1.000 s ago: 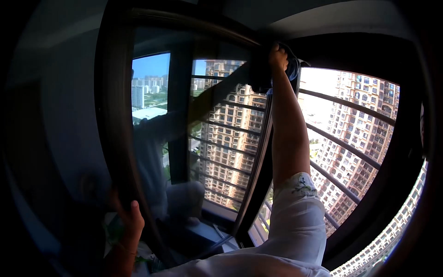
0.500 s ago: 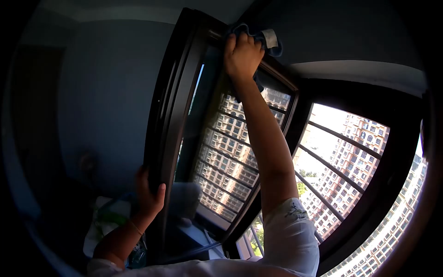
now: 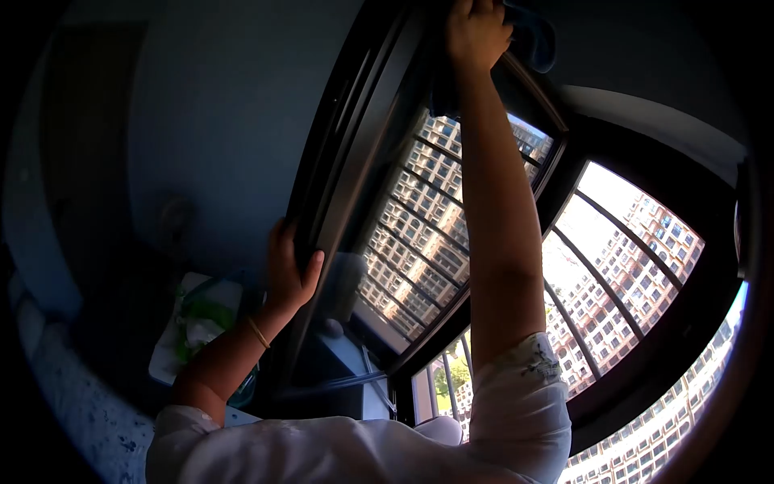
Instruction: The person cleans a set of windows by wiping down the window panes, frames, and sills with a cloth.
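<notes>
An open window sash with a dark frame (image 3: 326,189) stands tilted across the middle of the head view, its glass reflecting a barred window. My left hand (image 3: 293,270) grips the outer edge of this frame, thumb on the near side and fingers behind. Up at the top edge of the view, my right hand (image 3: 479,36) is closed on a dark blue cloth (image 3: 532,39) against the upper part of the sash. Part of the cloth hangs to the right of the hand, and some is hidden behind it.
Right of the sash is the window opening with metal bars (image 3: 617,223) and tall buildings outside. At lower left a white stool or tray (image 3: 167,355) bears green and white items. A patterned bedspread (image 3: 101,427) lies at the bottom left, and a wall (image 3: 218,121) stands behind.
The view has turned, and the sash appears further right and more tilted. My right hand and the cloth appear higher in view. My left hand stays on the frame edge.
</notes>
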Action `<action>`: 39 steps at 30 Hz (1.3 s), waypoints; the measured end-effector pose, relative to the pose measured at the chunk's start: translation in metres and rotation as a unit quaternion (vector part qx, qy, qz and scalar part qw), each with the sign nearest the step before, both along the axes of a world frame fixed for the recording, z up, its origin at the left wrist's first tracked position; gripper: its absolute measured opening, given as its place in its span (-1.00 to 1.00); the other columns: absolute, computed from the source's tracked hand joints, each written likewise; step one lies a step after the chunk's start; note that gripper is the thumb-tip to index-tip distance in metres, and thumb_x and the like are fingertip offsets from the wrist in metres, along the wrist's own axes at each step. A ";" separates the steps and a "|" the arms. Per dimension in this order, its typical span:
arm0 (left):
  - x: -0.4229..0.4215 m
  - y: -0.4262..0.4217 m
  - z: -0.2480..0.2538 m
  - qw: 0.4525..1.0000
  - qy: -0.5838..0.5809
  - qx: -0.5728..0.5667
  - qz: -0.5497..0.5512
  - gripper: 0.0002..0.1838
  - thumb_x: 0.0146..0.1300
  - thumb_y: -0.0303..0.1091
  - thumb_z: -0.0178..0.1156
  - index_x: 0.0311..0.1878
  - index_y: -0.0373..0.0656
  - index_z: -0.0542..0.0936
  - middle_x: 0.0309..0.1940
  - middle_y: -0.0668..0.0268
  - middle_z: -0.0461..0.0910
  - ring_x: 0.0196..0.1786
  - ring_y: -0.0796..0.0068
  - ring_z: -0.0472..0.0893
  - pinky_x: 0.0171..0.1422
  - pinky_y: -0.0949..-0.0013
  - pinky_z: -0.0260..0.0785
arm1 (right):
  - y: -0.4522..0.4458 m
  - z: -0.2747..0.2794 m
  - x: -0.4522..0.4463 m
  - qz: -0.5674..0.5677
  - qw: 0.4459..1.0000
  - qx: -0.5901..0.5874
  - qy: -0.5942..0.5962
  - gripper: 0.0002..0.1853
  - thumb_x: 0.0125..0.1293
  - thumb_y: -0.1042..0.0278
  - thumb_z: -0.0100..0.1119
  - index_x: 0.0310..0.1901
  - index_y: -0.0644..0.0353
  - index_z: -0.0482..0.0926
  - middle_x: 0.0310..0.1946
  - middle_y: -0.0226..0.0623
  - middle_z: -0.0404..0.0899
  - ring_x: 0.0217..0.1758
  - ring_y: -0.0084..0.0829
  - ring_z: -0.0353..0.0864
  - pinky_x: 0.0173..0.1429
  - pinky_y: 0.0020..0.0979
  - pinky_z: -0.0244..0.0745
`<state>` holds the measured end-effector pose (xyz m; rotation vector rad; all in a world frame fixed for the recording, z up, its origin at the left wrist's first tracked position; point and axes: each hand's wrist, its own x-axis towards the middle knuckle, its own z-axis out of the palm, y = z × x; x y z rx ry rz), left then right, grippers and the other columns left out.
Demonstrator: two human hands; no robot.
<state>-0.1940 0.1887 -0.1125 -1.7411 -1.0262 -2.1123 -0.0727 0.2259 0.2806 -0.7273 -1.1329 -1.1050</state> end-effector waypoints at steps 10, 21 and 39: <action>-0.001 -0.001 -0.003 0.999 0.029 -0.006 -0.042 -0.29 0.30 0.07 0.04 0.26 -0.39 0.25 0.16 -0.23 0.24 0.19 -0.21 0.32 0.29 -0.07 0.17 | -0.054 -0.302 -0.004 0.188 0.870 -0.327 -0.318 -0.51 0.23 0.20 0.07 0.18 0.21 0.44 0.27 0.19 0.28 0.39 0.23 0.13 0.51 0.11 -0.14; 0.000 0.008 -0.002 0.999 0.003 -0.002 -0.047 -0.23 0.30 0.14 0.04 0.29 -0.37 0.21 0.18 -0.19 0.23 0.20 -0.12 0.33 0.29 -0.04 0.19 | -0.082 -0.033 -0.050 0.045 0.914 -0.361 -0.180 -0.60 0.27 0.10 0.00 -0.10 0.30 0.57 0.08 0.13 0.48 0.15 0.08 0.45 0.24 -0.04 0.31; 0.000 0.011 -0.006 0.997 -0.018 -0.016 -0.067 -0.11 0.32 0.22 -0.01 0.43 -0.34 0.05 0.22 -0.06 0.19 0.28 0.03 0.27 0.35 0.03 0.11 | 0.009 -0.044 0.025 0.122 0.970 -0.041 -0.207 -0.47 0.27 -0.04 -0.14 0.01 0.22 0.58 0.17 0.08 0.42 0.48 0.23 -0.09 0.50 0.23 -0.24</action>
